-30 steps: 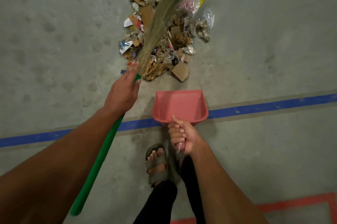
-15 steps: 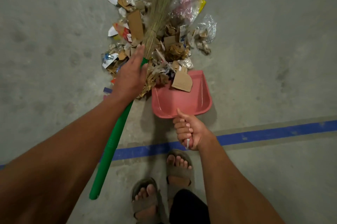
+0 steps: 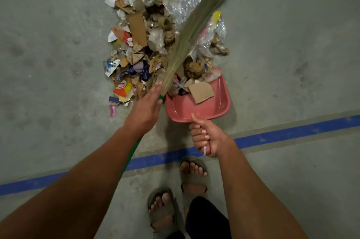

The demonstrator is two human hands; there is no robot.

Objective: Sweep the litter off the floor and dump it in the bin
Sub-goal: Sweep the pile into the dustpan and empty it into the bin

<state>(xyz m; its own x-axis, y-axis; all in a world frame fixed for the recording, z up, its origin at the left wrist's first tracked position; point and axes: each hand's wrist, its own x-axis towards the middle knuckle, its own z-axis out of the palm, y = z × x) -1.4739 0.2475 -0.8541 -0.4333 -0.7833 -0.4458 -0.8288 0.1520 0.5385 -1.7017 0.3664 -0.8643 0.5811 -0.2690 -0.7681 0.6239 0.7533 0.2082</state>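
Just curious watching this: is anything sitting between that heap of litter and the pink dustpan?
Nothing visible does. The dustpan mouth lies against the litter pile, a few scraps already inside, and the broom bristles lie over the heap.

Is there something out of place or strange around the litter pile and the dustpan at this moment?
One small thing: a pink scrap lies alone on the floor, apart from the litter pile, left of the left hand. A sweep toward the dustpan could miss it. Otherwise nothing stands out.

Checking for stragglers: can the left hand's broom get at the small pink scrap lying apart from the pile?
Probably yes. The pink scrap lies on bare floor just left of the left hand, nothing over it. The broom is angled right over the litter pile, so it must swing back.
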